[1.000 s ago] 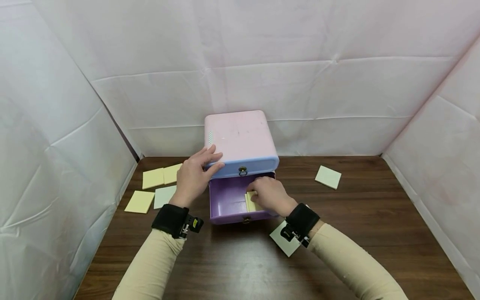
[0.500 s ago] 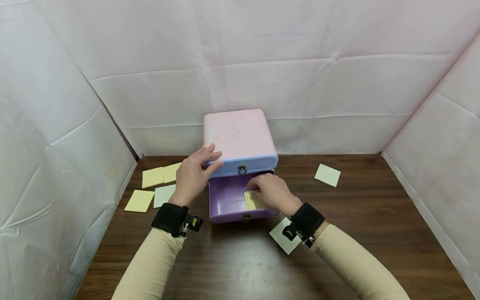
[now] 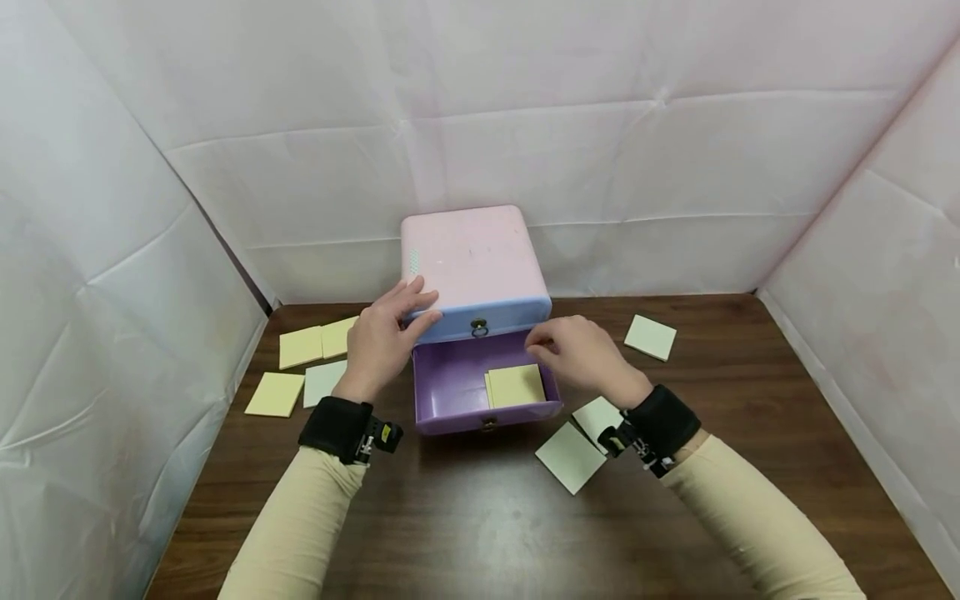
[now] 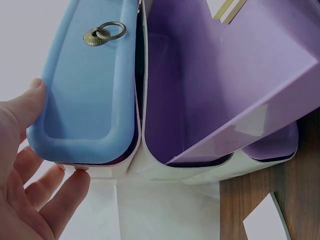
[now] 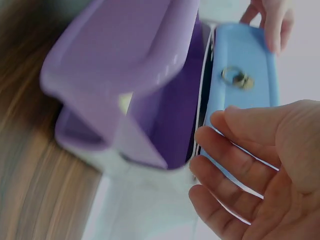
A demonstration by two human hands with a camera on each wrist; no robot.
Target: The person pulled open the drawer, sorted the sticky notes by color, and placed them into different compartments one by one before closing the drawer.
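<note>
Standing on the dark wood-grain worktop [image 3: 465,517] against the white sheeted back wall is a small plastic drawer cabinet with a pink top [image 3: 468,258], its pale blue upper drawer [image 3: 480,327] pushed in and its purple lower drawer [image 3: 453,387] pulled out toward the person. The left hand [image 3: 378,342] rests on the cabinet's front left corner, fingers straight and spread over the pink top and the blue drawer's edge, gripping nothing. The right hand [image 3: 581,354] hovers just beside the open drawer's right rim, fingers loosely bent and relaxed, holding nothing. Inside the purple drawer, toward its right side, lies a small stack of square yellow sticky notes [image 3: 516,385], flat on the drawer floor and apart from both hands. Four more yellow and pale green note pads [image 3: 303,367] lie on the worktop left of the cabinet, two pale ones [image 3: 570,457] sit near the right wrist, and a single pale pad [image 3: 650,337] lies farther right.
</note>
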